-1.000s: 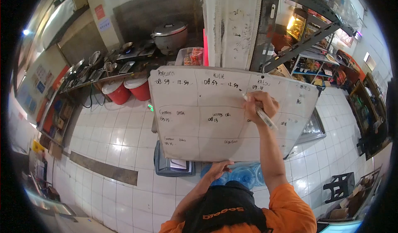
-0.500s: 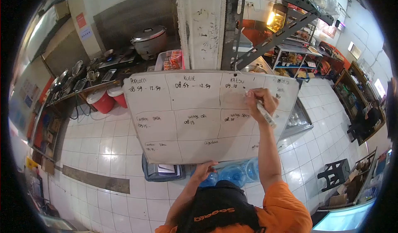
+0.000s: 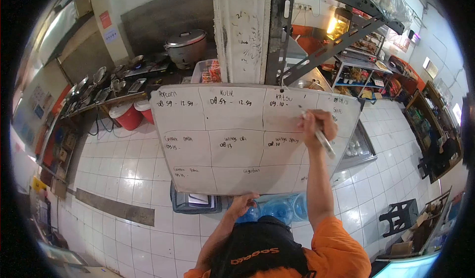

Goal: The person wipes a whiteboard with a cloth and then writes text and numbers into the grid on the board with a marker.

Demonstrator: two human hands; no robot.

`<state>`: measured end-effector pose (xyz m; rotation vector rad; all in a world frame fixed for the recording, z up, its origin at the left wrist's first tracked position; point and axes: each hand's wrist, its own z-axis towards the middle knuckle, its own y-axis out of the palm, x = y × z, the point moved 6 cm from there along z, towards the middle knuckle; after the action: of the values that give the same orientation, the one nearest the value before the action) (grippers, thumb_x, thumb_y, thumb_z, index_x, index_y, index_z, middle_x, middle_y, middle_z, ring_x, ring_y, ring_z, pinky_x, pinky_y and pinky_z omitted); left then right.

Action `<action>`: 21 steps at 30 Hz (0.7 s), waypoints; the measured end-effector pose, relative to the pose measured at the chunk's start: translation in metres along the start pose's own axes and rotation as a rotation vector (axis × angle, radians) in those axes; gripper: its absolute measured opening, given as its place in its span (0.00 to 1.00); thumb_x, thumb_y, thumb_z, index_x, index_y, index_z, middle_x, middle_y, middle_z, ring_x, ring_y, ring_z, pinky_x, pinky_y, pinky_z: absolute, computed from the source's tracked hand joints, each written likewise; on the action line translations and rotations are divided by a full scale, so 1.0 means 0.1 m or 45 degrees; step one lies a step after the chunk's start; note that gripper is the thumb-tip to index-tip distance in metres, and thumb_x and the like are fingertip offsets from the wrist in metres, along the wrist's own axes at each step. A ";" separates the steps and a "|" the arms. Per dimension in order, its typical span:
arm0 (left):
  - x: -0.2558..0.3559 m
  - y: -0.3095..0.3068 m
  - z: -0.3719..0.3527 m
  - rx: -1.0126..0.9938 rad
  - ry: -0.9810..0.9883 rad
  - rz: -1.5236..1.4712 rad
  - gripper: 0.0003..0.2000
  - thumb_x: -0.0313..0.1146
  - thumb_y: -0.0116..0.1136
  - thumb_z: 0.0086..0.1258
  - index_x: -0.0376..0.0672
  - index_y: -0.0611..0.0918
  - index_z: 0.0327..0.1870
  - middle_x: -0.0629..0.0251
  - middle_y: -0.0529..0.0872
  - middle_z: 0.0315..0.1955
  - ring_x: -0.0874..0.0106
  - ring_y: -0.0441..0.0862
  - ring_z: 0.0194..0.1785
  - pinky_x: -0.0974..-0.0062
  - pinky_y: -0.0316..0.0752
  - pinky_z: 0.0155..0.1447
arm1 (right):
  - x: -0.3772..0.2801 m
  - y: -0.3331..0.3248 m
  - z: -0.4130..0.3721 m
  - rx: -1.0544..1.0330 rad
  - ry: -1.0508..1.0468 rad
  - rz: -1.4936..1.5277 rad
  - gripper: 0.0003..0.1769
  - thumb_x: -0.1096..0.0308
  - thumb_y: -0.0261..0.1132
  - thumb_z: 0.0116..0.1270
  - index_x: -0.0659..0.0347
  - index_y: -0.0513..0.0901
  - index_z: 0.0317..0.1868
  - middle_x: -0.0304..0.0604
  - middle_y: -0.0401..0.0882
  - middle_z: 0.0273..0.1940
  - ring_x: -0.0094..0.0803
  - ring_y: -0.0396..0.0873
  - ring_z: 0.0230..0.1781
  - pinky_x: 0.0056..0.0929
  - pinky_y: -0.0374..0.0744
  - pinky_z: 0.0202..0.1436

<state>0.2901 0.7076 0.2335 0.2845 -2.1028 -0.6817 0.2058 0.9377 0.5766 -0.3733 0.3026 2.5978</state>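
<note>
A whiteboard (image 3: 237,152) ruled into boxes hangs in front of me, with handwritten words and times on it. My right hand (image 3: 319,127) pinches a whitish marker (image 3: 324,143), its tip close to the board beside the "Katsu" entry. That entry reads "09.10" followed by a short dash. At the board's bottom edge, my left hand (image 3: 242,205) has its fingers curled on the rim.
Below the board are blue transparent water jugs (image 3: 277,208) and a dark case (image 3: 195,203). A pillar (image 3: 242,35) and metal shelf frame (image 3: 279,35) rise behind it. A large pot (image 3: 186,49) stands at back left, and a black stool (image 3: 398,216) at right.
A short dash now shows after "09.10". My right hand with the marker has moved slightly right and down from the writing; my left hand stays at the bottom edge.
</note>
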 end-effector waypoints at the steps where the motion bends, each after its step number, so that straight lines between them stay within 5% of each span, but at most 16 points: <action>1: 0.01 0.02 -0.02 0.019 0.008 -0.010 0.13 0.26 0.71 0.58 0.39 0.81 0.42 0.63 0.83 0.36 0.70 0.80 0.35 0.71 0.78 0.32 | -0.04 -0.08 -0.01 0.072 0.108 0.052 0.07 0.71 0.62 0.72 0.68 0.77 0.39 0.41 0.76 0.16 0.22 0.75 0.14 0.20 0.70 0.15; 6: -0.03 0.04 -0.06 0.041 -0.030 -0.069 0.13 0.26 0.70 0.58 0.39 0.81 0.42 0.63 0.83 0.36 0.69 0.80 0.35 0.70 0.77 0.33 | -0.39 -0.25 -0.01 0.033 0.396 0.190 0.29 0.45 0.50 0.80 0.68 0.78 0.50 0.43 0.71 0.12 0.27 0.70 0.06 0.21 0.64 0.09; 7: -0.05 0.02 -0.05 0.033 -0.035 -0.080 0.13 0.26 0.70 0.58 0.39 0.81 0.42 0.63 0.83 0.36 0.69 0.80 0.35 0.70 0.77 0.32 | -0.40 -0.28 -0.05 -0.008 0.487 0.272 0.36 0.37 0.51 0.76 0.69 0.78 0.51 0.47 0.76 0.14 0.32 0.76 0.08 0.25 0.71 0.09; 10: -0.03 0.02 -0.03 0.048 -0.026 -0.006 0.12 0.26 0.70 0.58 0.39 0.81 0.42 0.63 0.82 0.37 0.69 0.79 0.35 0.69 0.76 0.34 | -0.48 -0.33 -0.18 -0.014 0.767 0.585 0.33 0.41 0.52 0.77 0.69 0.76 0.55 0.50 0.78 0.14 0.38 0.77 0.08 0.28 0.71 0.07; 11: -0.02 0.03 -0.04 0.062 -0.017 -0.023 0.11 0.25 0.70 0.57 0.42 0.81 0.39 0.66 0.81 0.34 0.71 0.78 0.35 0.69 0.76 0.34 | -0.41 -0.39 -0.27 -0.176 0.833 0.819 0.31 0.44 0.53 0.78 0.67 0.73 0.59 0.63 0.84 0.28 0.48 0.86 0.20 0.33 0.81 0.15; 14: 0.08 0.21 -0.18 0.099 -0.002 -0.055 0.09 0.25 0.71 0.57 0.48 0.82 0.34 0.72 0.80 0.28 0.75 0.76 0.33 0.68 0.75 0.34 | -0.48 -0.32 -0.44 -0.082 0.880 1.130 0.30 0.45 0.54 0.77 0.64 0.71 0.62 0.74 0.81 0.49 0.59 0.87 0.40 0.42 0.90 0.32; 15: 0.08 0.23 -0.20 0.105 -0.006 -0.051 0.08 0.25 0.70 0.57 0.48 0.82 0.33 0.72 0.80 0.29 0.75 0.76 0.33 0.69 0.74 0.35 | -0.56 -0.22 -0.42 -0.292 0.888 1.421 0.35 0.40 0.55 0.75 0.61 0.67 0.67 0.75 0.67 0.66 0.67 0.75 0.62 0.61 0.83 0.56; 19: 0.01 0.17 -0.13 0.093 0.079 0.065 0.05 0.26 0.68 0.60 0.47 0.82 0.32 0.72 0.78 0.27 0.76 0.75 0.32 0.68 0.73 0.35 | -0.75 -0.04 -0.44 -0.404 0.825 1.819 0.48 0.29 0.53 0.69 0.57 0.57 0.76 0.68 0.58 0.74 0.70 0.57 0.74 0.72 0.56 0.75; 21: -0.04 0.14 -0.10 0.092 0.071 0.001 0.05 0.27 0.68 0.60 0.46 0.82 0.31 0.73 0.77 0.25 0.76 0.74 0.31 0.68 0.72 0.35 | -0.76 -0.03 -0.42 -0.343 0.875 1.919 0.50 0.27 0.52 0.67 0.55 0.57 0.77 0.68 0.58 0.74 0.71 0.57 0.74 0.73 0.56 0.74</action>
<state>0.3013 0.7169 0.2433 0.3387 -2.0770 -0.5919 0.2799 0.8945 0.5611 -1.6750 0.6325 3.8424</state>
